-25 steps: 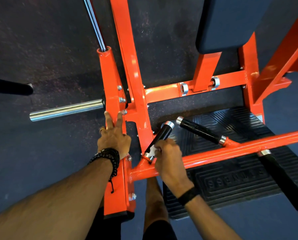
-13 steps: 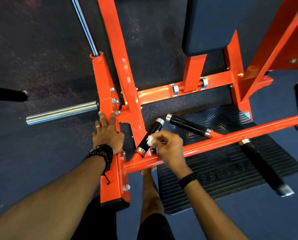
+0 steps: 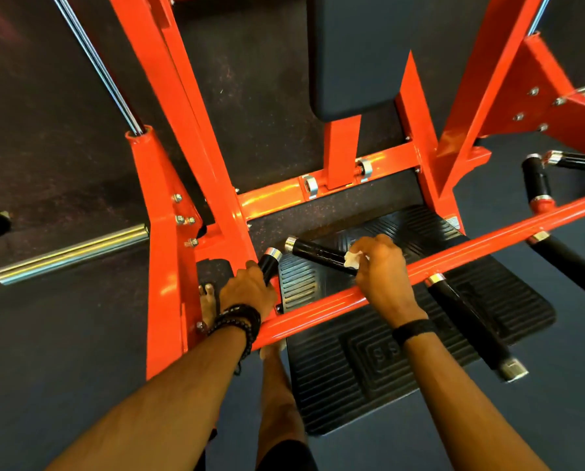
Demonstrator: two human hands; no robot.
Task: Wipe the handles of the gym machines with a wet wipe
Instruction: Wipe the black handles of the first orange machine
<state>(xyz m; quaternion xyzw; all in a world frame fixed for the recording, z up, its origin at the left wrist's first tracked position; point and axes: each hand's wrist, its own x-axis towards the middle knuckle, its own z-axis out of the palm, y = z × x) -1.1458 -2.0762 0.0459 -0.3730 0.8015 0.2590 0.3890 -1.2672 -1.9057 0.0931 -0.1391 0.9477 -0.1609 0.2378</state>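
Left grip [image 3: 250, 292] is wrapped around the short black handle [image 3: 269, 266] next to the orange upright [image 3: 163, 253], fingers curled round it below the chrome end cap. I read that as a brace and would hold it there so the crossbar [image 3: 321, 307] doesn't swing while I wipe.

Right grip [image 3: 381, 266] pinches the wet wipe [image 3: 352, 259] against the angled handle [image 3: 320, 253], near the handle's crossbar end. Most of the black sleeve towards the chrome cap shows bare, so my guess is this handle has only just been started.

To do it well I'd fold the wipe round the sleeve, not just dab the top, then drag towards the cap while twisting the wrist so the underside gets covered. Keep pressure firm, since the wipe is small and bunched.

Further right, the long handle [image 3: 471, 331] below the crossbar and the two handles [image 3: 535, 180] at the far end look untouched, so they come next.
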